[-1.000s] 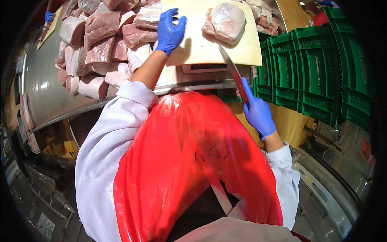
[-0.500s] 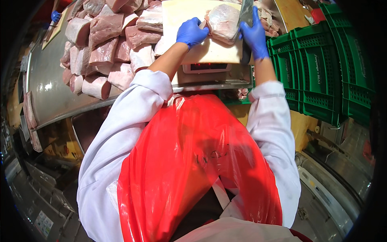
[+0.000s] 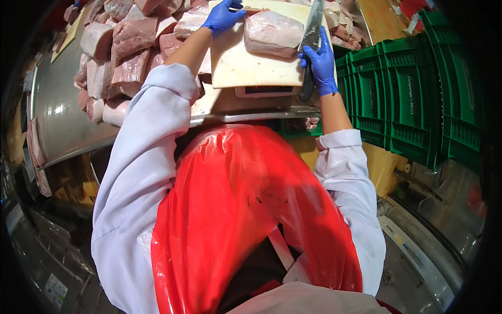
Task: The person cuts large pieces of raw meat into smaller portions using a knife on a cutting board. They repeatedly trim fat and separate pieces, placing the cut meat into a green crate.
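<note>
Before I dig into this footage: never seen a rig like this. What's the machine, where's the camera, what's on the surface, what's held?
There's no machine doing the handling: these are a person's own two hands, in blue gloves. The camera is a wide fisheye worn on the head, looking down, so straight edges bend and the red apron fills the middle. A block of raw meat lies on a pale cutting board, with a pile of meat pieces to the left and green crates to the right. The right hand holds a knife, its blade by the block's right side. The left hand is at the block's far left; whether it touches, I can't tell.
</note>
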A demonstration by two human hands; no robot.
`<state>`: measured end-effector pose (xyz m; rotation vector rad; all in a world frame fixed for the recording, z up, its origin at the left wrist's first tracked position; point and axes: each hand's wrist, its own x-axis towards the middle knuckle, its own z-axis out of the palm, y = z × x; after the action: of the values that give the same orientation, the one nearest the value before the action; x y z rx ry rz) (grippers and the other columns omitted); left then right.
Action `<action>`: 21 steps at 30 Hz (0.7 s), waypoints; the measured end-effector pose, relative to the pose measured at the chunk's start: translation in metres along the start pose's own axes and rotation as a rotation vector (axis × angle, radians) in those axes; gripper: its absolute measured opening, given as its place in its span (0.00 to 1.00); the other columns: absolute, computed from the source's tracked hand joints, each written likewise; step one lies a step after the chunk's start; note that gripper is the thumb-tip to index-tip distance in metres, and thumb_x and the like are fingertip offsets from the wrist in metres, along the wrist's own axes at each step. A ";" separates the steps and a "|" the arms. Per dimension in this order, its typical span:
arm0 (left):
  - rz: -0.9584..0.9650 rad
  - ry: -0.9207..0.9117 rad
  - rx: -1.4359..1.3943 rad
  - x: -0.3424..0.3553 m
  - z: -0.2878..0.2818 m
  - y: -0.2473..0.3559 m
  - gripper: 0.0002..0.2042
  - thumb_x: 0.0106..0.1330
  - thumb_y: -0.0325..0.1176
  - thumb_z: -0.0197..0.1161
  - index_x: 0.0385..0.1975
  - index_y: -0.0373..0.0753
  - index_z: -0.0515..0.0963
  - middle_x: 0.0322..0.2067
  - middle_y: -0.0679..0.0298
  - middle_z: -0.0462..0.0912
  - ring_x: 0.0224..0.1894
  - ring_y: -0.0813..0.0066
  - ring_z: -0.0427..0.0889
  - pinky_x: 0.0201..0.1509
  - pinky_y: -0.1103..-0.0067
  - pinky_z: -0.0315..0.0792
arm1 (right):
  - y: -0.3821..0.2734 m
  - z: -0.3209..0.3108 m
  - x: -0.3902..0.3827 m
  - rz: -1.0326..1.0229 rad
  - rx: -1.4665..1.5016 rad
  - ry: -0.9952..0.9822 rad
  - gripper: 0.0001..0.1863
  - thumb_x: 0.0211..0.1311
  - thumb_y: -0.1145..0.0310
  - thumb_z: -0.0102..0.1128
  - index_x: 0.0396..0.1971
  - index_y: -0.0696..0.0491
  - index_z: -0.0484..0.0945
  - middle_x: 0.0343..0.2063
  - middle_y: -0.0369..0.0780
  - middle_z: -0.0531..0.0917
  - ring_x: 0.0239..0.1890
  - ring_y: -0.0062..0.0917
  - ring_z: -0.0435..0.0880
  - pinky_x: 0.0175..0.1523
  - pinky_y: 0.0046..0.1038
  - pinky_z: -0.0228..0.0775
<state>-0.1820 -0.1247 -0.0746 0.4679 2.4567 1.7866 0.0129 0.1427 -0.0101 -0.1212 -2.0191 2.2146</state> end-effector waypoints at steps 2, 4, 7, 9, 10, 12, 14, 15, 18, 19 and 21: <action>-0.011 0.016 -0.065 -0.013 -0.005 -0.003 0.27 0.66 0.36 0.68 0.62 0.33 0.70 0.53 0.52 0.80 0.49 0.66 0.83 0.48 0.74 0.80 | -0.004 -0.004 -0.009 -0.044 -0.029 0.049 0.46 0.64 0.85 0.55 0.78 0.49 0.45 0.37 0.43 0.82 0.26 0.21 0.82 0.24 0.22 0.76; 0.035 0.214 0.028 -0.028 -0.016 -0.008 0.25 0.67 0.37 0.67 0.61 0.34 0.71 0.52 0.51 0.81 0.49 0.63 0.84 0.51 0.72 0.80 | -0.010 -0.002 -0.011 -0.108 -0.032 0.028 0.45 0.65 0.84 0.56 0.78 0.51 0.45 0.35 0.43 0.82 0.27 0.21 0.83 0.24 0.21 0.77; 0.097 0.457 0.163 -0.062 -0.040 0.006 0.26 0.67 0.34 0.66 0.63 0.33 0.68 0.54 0.49 0.79 0.51 0.58 0.83 0.52 0.71 0.79 | -0.012 0.009 -0.012 -0.141 -0.152 0.036 0.42 0.65 0.82 0.58 0.75 0.55 0.48 0.34 0.42 0.83 0.27 0.21 0.84 0.25 0.21 0.78; 0.175 0.488 0.111 -0.071 -0.046 0.008 0.27 0.67 0.33 0.66 0.63 0.30 0.66 0.56 0.47 0.76 0.54 0.57 0.81 0.53 0.71 0.79 | -0.014 0.013 -0.010 -0.155 -0.246 0.011 0.39 0.64 0.80 0.61 0.71 0.57 0.50 0.32 0.42 0.84 0.25 0.20 0.84 0.26 0.22 0.79; 0.111 0.505 0.136 -0.078 -0.051 0.022 0.30 0.67 0.35 0.65 0.65 0.27 0.63 0.60 0.43 0.72 0.61 0.53 0.75 0.60 0.68 0.75 | -0.014 0.017 -0.007 -0.160 -0.242 -0.009 0.39 0.64 0.80 0.62 0.71 0.57 0.51 0.31 0.41 0.84 0.25 0.19 0.83 0.26 0.22 0.79; 0.277 0.652 0.578 -0.082 -0.061 0.024 0.32 0.67 0.37 0.66 0.66 0.27 0.62 0.63 0.41 0.68 0.65 0.50 0.70 0.65 0.65 0.70 | -0.020 0.029 -0.006 -0.132 -0.239 -0.051 0.38 0.65 0.78 0.63 0.72 0.50 0.55 0.31 0.40 0.84 0.24 0.18 0.81 0.28 0.22 0.76; 0.277 0.681 0.405 -0.091 -0.067 0.032 0.37 0.66 0.42 0.66 0.68 0.26 0.60 0.67 0.40 0.62 0.70 0.45 0.62 0.74 0.61 0.57 | -0.030 0.043 -0.009 -0.108 -0.441 -0.097 0.40 0.65 0.74 0.62 0.74 0.47 0.54 0.29 0.43 0.85 0.23 0.24 0.83 0.29 0.28 0.77; 0.300 0.730 0.465 -0.095 -0.067 0.038 0.37 0.66 0.42 0.67 0.68 0.26 0.60 0.67 0.39 0.62 0.70 0.44 0.61 0.74 0.61 0.57 | -0.037 0.048 -0.008 -0.104 -0.546 -0.117 0.40 0.65 0.72 0.61 0.75 0.45 0.54 0.28 0.44 0.85 0.23 0.27 0.84 0.29 0.30 0.77; 0.389 0.853 0.692 -0.101 -0.073 0.044 0.37 0.65 0.43 0.68 0.68 0.27 0.60 0.68 0.37 0.59 0.71 0.40 0.59 0.75 0.58 0.56 | -0.038 0.066 -0.003 -0.463 -0.890 -0.093 0.33 0.61 0.77 0.54 0.68 0.50 0.62 0.18 0.39 0.78 0.16 0.25 0.77 0.20 0.29 0.73; 0.383 0.866 0.687 -0.100 -0.071 0.045 0.37 0.65 0.43 0.68 0.68 0.27 0.61 0.68 0.36 0.59 0.71 0.40 0.59 0.75 0.58 0.55 | -0.028 0.067 0.000 -0.565 -0.999 -0.067 0.30 0.61 0.78 0.53 0.66 0.50 0.65 0.18 0.39 0.78 0.15 0.24 0.77 0.19 0.29 0.72; 0.366 0.888 0.681 -0.100 -0.066 0.048 0.37 0.65 0.43 0.68 0.67 0.27 0.61 0.68 0.35 0.59 0.71 0.39 0.59 0.75 0.57 0.55 | -0.020 0.070 0.005 -0.379 -1.125 -0.159 0.43 0.65 0.67 0.57 0.78 0.39 0.48 0.26 0.53 0.84 0.27 0.47 0.85 0.36 0.44 0.77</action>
<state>-0.0923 -0.2002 -0.0206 0.1473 3.8516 1.3598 -0.0016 0.0759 0.0166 0.3043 -2.7993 0.7116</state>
